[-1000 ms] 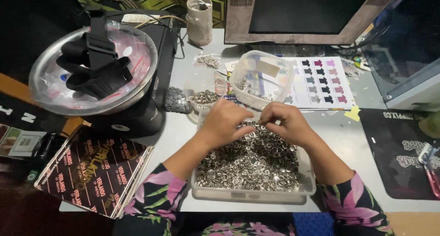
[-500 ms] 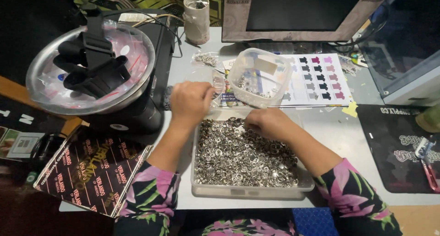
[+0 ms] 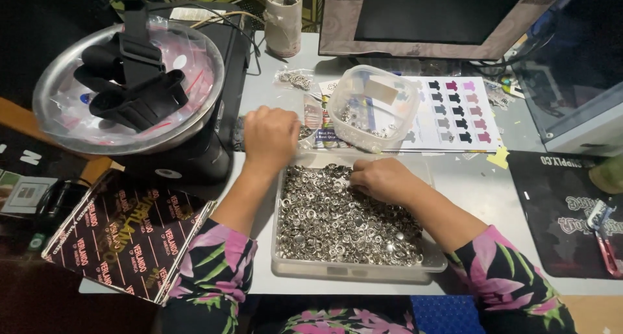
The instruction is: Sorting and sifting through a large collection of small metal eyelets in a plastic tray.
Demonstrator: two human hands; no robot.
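My right hand [image 3: 383, 180] rests curled on the metal snaps [image 3: 344, 217] in the tray [image 3: 358, 271], my left hand [image 3: 271, 136] closed just beyond it, grip unseen; I'd pinch lightly, one piece only.

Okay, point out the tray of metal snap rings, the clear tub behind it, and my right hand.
tray of metal snap rings [image 3: 363, 273]: head view, on its near front wall.
clear tub [image 3: 397, 92]: head view, on its right rim.
right hand [image 3: 383, 179]: head view, on the back of the hand.
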